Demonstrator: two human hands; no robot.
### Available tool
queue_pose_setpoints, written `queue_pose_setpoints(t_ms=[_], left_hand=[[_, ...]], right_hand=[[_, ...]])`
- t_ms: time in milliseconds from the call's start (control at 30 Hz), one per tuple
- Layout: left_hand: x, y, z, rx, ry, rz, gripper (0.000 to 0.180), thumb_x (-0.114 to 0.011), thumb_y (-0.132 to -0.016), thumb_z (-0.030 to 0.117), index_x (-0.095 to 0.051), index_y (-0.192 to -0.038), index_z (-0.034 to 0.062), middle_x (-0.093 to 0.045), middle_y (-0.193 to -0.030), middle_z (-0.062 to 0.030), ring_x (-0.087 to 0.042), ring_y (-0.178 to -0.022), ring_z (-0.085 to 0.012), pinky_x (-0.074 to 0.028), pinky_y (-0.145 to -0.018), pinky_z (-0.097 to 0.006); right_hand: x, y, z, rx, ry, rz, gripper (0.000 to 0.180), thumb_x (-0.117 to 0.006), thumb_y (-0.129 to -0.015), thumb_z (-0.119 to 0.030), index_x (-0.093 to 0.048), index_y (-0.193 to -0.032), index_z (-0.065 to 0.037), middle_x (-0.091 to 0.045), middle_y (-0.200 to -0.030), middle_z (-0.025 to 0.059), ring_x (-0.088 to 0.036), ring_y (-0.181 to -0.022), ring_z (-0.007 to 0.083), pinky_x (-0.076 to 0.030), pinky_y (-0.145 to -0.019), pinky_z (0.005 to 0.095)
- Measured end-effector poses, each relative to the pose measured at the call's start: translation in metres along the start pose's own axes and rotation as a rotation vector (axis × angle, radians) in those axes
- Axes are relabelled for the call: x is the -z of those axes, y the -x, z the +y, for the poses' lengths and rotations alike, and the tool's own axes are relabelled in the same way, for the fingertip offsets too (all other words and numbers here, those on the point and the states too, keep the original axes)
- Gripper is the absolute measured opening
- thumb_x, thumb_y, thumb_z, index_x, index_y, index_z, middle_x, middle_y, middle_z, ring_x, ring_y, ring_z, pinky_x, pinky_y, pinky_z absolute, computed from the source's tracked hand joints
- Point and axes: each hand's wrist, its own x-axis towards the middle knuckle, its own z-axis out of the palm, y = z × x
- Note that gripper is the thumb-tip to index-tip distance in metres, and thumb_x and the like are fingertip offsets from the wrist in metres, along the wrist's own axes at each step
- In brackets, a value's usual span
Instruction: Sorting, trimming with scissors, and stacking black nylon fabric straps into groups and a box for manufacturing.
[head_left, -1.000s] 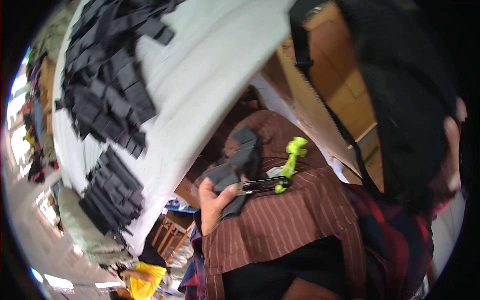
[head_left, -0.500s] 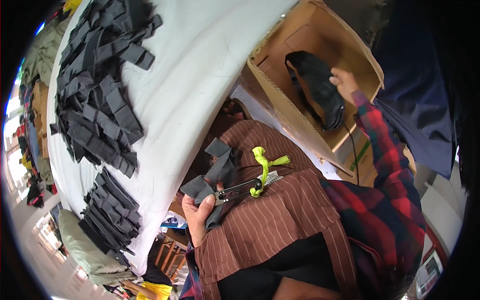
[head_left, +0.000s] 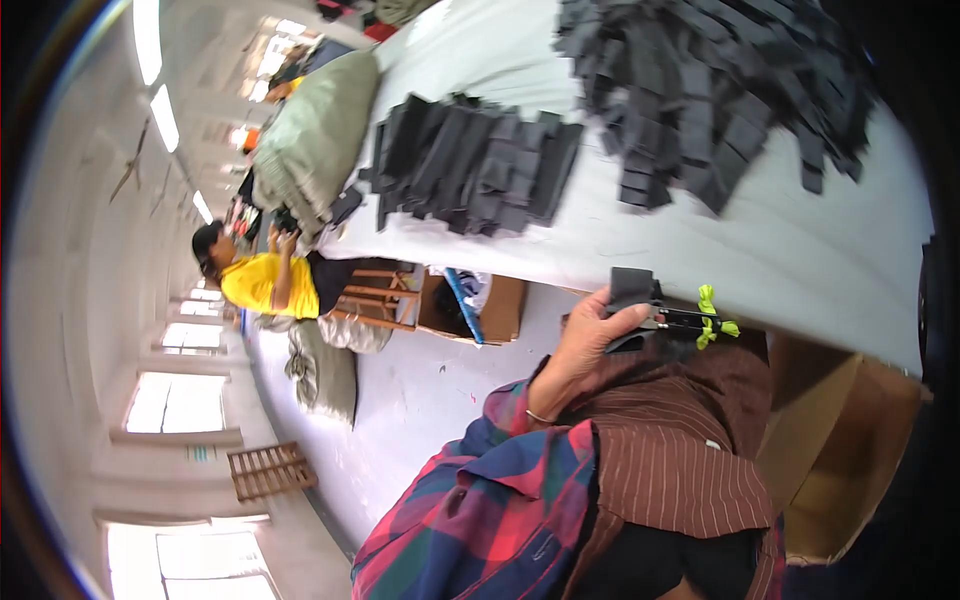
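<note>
Shifted since the earlier frame: your left hand (head_left: 578, 352), with snips (head_left: 684, 320) and a dark grey strip (head_left: 631, 287), from above your lap (head_left: 685, 480) to the bench's (head_left: 570, 240) near edge.
You pinch strip and snips together between thumb and fingers, the yellow-green tie (head_left: 707, 318) on the snips' end to the right; contact with the edge unclear. Your right hand has left the view, so its grip cannot be told. Stacked strips (head_left: 470, 165) lie near the bench's left end, a loose pile (head_left: 700, 100) further right; a carton (head_left: 870, 430) stands below the near edge, at right.
</note>
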Motion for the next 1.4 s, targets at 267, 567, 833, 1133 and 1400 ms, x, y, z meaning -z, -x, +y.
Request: queue_pose_setpoints(t_ms=[267,567,833,1133,1400], left_hand=[[0.031,0.007,0.008,-0.107,0.051,0.031,0.029,-0.064,-0.083,0.014,-0.057,-0.108,0.0004,-0.065,-0.093,-0.0081,-0.061,-0.084,-0.0125,-0.048,-0.077,-0.025],[0.055,0.005,-0.004,-0.141,0.073,0.015,0.027,-0.064,-0.084,0.012,-0.058,-0.108,0.0017,-0.064,-0.092,-0.0054,-0.061,-0.08,-0.0102,-0.05,-0.072,-0.023],[0.031,-0.005,-0.007,-0.19,-0.036,-0.094,0.025,-0.063,-0.083,0.008,-0.06,-0.108,0.0006,-0.063,-0.089,-0.0028,-0.058,-0.078,-0.0075,-0.049,-0.071,-0.022],[0.047,0.001,0.011,-0.29,-0.143,-0.024,0.018,-0.063,-0.079,0.005,-0.063,-0.097,-0.001,-0.063,-0.085,-0.0013,-0.056,-0.074,-0.007,-0.047,-0.067,-0.022],[0.038,-0.021,0.016,-0.101,0.187,-0.166,0.021,-0.06,-0.083,0.006,-0.061,-0.103,-0.0004,-0.063,-0.091,-0.0038,-0.059,-0.08,-0.0099,-0.049,-0.074,-0.024]], right_hand=[[0.089,0.039,0.075,-0.067,0.372,0.104,0.03,-0.044,-0.094,-0.017,-0.055,-0.118,-0.003,-0.061,-0.109,0.0108,-0.057,-0.098,0.0214,-0.044,-0.083,0.0313],[0.324,0.041,0.008,0.004,0.511,0.389,0.032,-0.043,-0.096,-0.021,-0.055,-0.119,-0.002,-0.061,-0.113,0.015,-0.057,-0.106,0.0212,-0.042,-0.091,0.0299],[0.117,0.103,-0.45,0.864,0.22,-0.027,0.035,-0.066,-0.072,-0.006,-0.056,-0.106,-0.003,-0.055,-0.104,0.0138,-0.054,-0.096,0.025,-0.041,-0.085,0.033],[0.009,0.112,-0.517,1.077,0.4,-0.215,0.04,-0.068,-0.064,-0.004,-0.056,-0.102,-0.012,-0.052,-0.091,0.0071,-0.051,-0.08,0.027,-0.039,-0.068,0.0372],[0.006,0.083,-0.511,1.133,0.495,-0.011,0.025,-0.055,-0.074,-0.004,-0.057,-0.098,-0.01,-0.053,-0.081,0.0061,-0.052,-0.075,0.0242,-0.036,-0.068,0.0362]])
